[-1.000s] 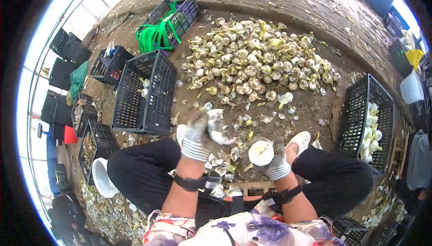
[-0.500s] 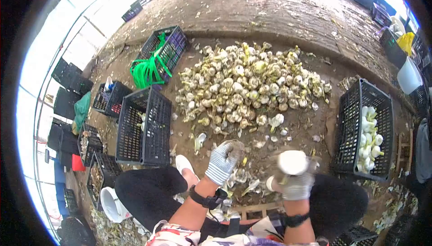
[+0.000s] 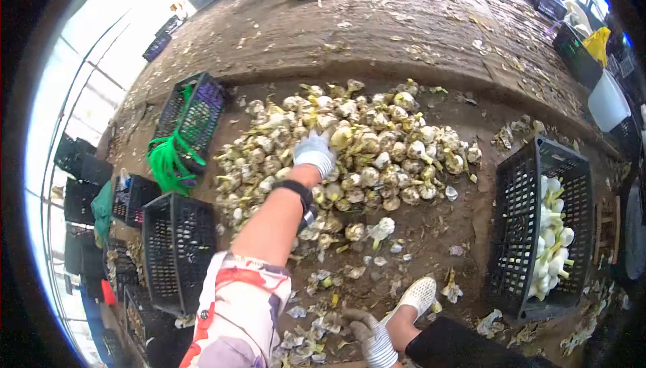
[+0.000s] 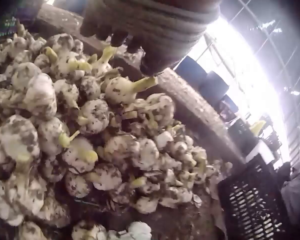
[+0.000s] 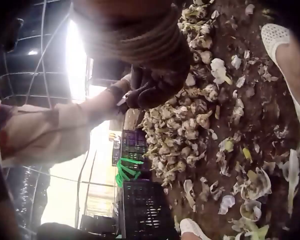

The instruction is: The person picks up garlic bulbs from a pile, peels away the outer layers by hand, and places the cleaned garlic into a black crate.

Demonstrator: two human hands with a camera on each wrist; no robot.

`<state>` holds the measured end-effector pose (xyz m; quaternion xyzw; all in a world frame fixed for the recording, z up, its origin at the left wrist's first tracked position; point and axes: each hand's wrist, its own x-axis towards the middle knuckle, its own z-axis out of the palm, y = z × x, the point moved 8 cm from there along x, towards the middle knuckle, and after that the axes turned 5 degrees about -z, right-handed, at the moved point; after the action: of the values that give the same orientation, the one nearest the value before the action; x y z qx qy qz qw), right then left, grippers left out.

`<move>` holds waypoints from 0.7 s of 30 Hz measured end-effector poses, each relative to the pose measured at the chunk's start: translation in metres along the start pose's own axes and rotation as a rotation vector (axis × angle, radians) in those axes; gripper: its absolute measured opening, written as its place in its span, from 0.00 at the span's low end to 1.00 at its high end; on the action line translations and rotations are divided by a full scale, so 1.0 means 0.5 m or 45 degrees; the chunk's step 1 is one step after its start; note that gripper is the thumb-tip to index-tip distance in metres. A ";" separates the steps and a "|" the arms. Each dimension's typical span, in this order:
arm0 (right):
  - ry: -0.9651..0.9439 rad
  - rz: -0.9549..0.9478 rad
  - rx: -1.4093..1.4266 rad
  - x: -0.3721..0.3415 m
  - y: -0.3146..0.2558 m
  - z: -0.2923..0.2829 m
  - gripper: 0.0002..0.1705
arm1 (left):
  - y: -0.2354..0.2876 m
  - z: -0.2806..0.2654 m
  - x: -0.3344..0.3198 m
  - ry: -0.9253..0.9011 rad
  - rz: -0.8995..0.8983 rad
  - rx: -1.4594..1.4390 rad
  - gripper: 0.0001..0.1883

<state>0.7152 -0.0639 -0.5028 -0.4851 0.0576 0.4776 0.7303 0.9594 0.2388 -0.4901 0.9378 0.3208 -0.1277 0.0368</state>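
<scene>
My left hand (image 3: 315,151), in a grey-striped work glove, reaches out over the far-left part of a heap of garlic bulbs (image 3: 397,146). Its fingers touch or hover close over the bulbs; in the left wrist view the gloved hand (image 4: 145,35) shows at the top with its fingers above the heap. Many bulbs (image 4: 94,116) are soil-stained and have short yellowish stems. My right hand (image 3: 371,338), gloved too, hangs low near the right shoe with loosely bent fingers and no bulb. In the right wrist view the glove (image 5: 155,82) is dark, its palm hidden.
At the right a black crate (image 3: 510,233) holds cleaned white garlic bulbs (image 3: 553,240). Another black crate (image 3: 178,253) stands at the left, with green straps (image 3: 169,159) on a crate behind it. Garlic skins (image 3: 303,338) litter the ground near my white shoe (image 3: 418,295).
The left hand dropped loose skins, then reached forward to the heap. The right hand carried a peeled white garlic bulb rightward; now it is back near the middle without it. The head view has shifted.
</scene>
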 end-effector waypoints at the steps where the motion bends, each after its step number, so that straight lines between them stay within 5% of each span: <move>1: 0.046 0.002 0.104 -0.015 -0.040 0.000 0.15 | 0.019 0.039 0.048 -0.103 0.045 0.134 0.32; 2: 0.086 -0.014 0.078 -0.007 -0.061 -0.006 0.16 | 0.038 0.061 0.069 -0.313 -0.057 0.058 0.35; 4: 0.165 -0.037 0.025 0.001 -0.076 -0.022 0.18 | 0.075 0.058 0.081 -0.341 -0.028 0.134 0.35; 5: 0.146 -0.235 -0.370 0.009 -0.083 -0.036 0.15 | 0.075 0.069 0.102 -0.328 -0.014 0.149 0.35; 9: 0.239 0.118 0.094 0.022 0.026 -0.060 0.15 | 0.044 0.043 0.083 -0.204 -0.128 -0.176 0.30; 16: 0.098 -0.056 -0.133 0.008 0.090 -0.033 0.19 | 0.002 0.028 0.020 -0.183 -0.006 -0.122 0.35; 21: 0.050 0.108 -0.080 -0.003 0.056 0.017 0.16 | 0.030 0.034 0.014 -0.203 0.015 -0.182 0.36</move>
<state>0.6902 -0.0566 -0.5157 -0.5142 0.0773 0.5001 0.6925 0.9701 0.2286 -0.5085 0.9215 0.3195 -0.1784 0.1298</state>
